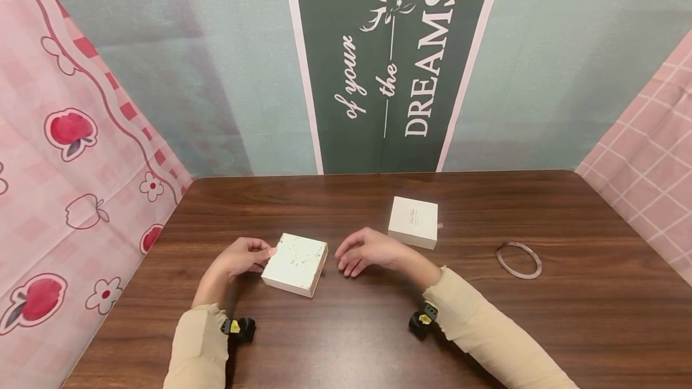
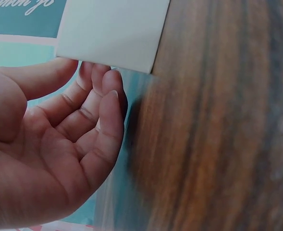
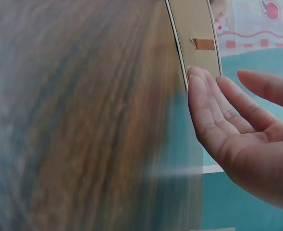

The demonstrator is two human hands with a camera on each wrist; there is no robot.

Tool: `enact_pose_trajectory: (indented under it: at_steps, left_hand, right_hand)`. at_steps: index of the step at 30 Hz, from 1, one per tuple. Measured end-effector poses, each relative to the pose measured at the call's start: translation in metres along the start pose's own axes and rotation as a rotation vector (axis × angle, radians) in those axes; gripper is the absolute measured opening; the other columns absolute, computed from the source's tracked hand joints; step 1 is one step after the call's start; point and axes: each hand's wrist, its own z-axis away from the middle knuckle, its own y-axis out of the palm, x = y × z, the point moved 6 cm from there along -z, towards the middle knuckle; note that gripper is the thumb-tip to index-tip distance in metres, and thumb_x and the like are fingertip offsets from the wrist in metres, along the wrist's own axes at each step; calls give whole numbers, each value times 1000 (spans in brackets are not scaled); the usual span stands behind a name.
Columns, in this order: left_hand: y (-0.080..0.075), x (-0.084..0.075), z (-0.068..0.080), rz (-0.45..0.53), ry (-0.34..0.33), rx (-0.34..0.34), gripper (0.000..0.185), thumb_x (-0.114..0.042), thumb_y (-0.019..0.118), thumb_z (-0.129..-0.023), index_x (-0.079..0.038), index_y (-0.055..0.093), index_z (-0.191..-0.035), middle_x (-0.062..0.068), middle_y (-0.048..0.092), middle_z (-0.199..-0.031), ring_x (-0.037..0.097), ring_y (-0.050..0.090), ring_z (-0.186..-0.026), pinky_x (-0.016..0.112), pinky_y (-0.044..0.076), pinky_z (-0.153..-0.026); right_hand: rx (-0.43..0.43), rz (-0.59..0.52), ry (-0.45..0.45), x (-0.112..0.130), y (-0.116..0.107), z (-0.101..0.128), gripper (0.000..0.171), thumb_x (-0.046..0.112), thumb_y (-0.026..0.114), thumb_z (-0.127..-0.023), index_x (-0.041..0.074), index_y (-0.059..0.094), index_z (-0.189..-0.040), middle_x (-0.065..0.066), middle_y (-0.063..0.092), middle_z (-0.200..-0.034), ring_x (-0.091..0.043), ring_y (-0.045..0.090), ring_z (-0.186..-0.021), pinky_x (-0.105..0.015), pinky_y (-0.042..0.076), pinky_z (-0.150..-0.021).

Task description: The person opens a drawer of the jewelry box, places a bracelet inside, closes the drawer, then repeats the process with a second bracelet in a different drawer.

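A flat white square box (image 1: 294,262) with speckled marks on its top lies on the table, left of the middle. My left hand (image 1: 244,257) pinches its left edge, thumb on the upper rim and fingers curled below it. In the left wrist view the thumb and fingertips meet the white box (image 2: 110,33). Just right of the box, my right hand (image 1: 373,251) hovers with relaxed, slightly bent fingers, holding nothing. The right wrist view shows the box's beige side (image 3: 191,24) with a small brown tab (image 3: 205,44) on it.
A second white box (image 1: 413,221) with small printed lettering sits behind my right forearm, a small tab at its right side. Farther right lies a pale ring-shaped bangle (image 1: 524,276). The brown wooden table (image 1: 346,341) ends at hanging cloths at the back and sides.
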Motion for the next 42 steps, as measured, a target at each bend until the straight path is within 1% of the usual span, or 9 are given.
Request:
enact_pose_trajectory:
  at_steps: [7, 13, 17, 22, 30, 38, 42]
  left_hand:
    - [0, -1, 1, -12, -2, -4, 23, -17, 59, -90, 6, 58, -91, 6, 54, -79, 16, 54, -72, 33, 51, -68]
    - [1, -2, 2, -10, 9, 10, 24, -17, 59, -90, 7, 57, -90, 6, 55, -79, 16, 54, -72, 33, 51, -68]
    - [0, -2, 1, -5, 4, 0, 23, -17, 59, -90, 6, 58, -89, 6, 54, -78, 16, 54, -72, 32, 51, -67]
    - [1, -1, 1, -2, 12, 8, 23, -17, 59, -90, 6, 58, -89, 6, 54, -78, 16, 53, -72, 32, 51, -68]
    - [0, 0, 0, -13, 14, 7, 24, -18, 59, -90, 6, 58, -90, 6, 54, -79, 17, 53, -72, 33, 51, -68]
    - [1, -1, 1, -21, 6, -5, 24, -18, 59, -90, 6, 58, -91, 6, 54, -79, 17, 54, -72, 33, 51, -69]
    - [1, -1, 1, -23, 4, -5, 24, -17, 59, -90, 6, 58, -91, 6, 55, -79, 17, 54, -72, 33, 51, -69]
  right_hand:
    - [30, 0, -10, 2, 8, -3, 23, -4, 56, -86, -18, 54, -105, -25, 63, -86, -22, 63, -68, -39, 53, -68]
    - [49, -8, -18, 4, 14, -5, 25, -4, 56, -86, -18, 53, -106, -27, 63, -89, -21, 63, -70, -40, 52, -70]
    - [56, 0, -20, 5, 17, -6, 23, -4, 56, -86, -15, 56, -105, -27, 63, -90, -21, 62, -70, -40, 52, -70]
    - [55, 5, -17, 4, 19, -7, 19, -4, 56, -86, -12, 59, -103, -26, 63, -89, -21, 62, -70, -40, 52, -69]
    - [38, 1, -9, 1, 19, -10, 17, -4, 57, -85, -11, 61, -100, -25, 63, -89, -21, 62, -69, -39, 53, -69]
    - [16, 1, -4, -1, 20, -13, 15, -7, 55, -85, -16, 60, -96, -25, 64, -86, -19, 63, -67, -38, 53, -68]
    - [-10, -15, 2, -2, 22, -16, 14, -8, 55, -85, -17, 60, -94, -25, 64, -83, -19, 63, -64, -38, 53, -67]
